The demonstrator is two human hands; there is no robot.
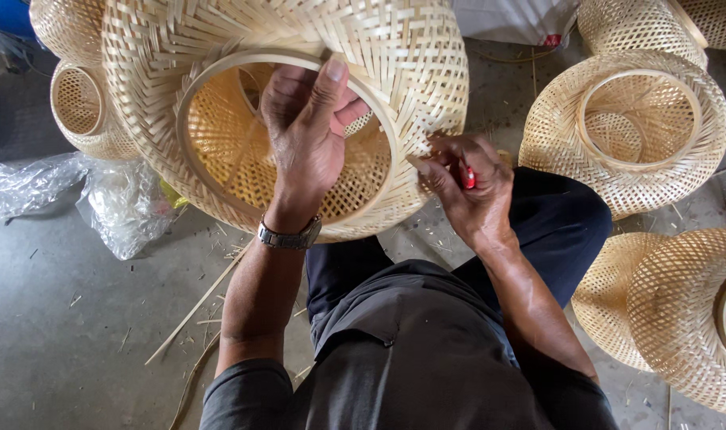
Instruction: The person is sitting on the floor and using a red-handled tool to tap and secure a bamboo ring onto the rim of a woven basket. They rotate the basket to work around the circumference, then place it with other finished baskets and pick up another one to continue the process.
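A large woven bamboo basket (410,72) with a round wooden rim lies tilted in front of me, its opening facing the camera. My left hand (303,135), with a metal watch on the wrist, grips the top of the rim, thumb on the outside and fingers curled inside. My right hand (466,187) presses against the basket's lower right edge and is closed around a small red-handled tool (468,177). Most of the tool is hidden in the fist.
More woven baskets stand around: two at the upper left (80,99), a wide one at the right (637,131), others at the lower right (681,310). Crumpled clear plastic (120,203) lies on the concrete floor at the left. Thin bamboo strips (195,306) lie near my left arm.
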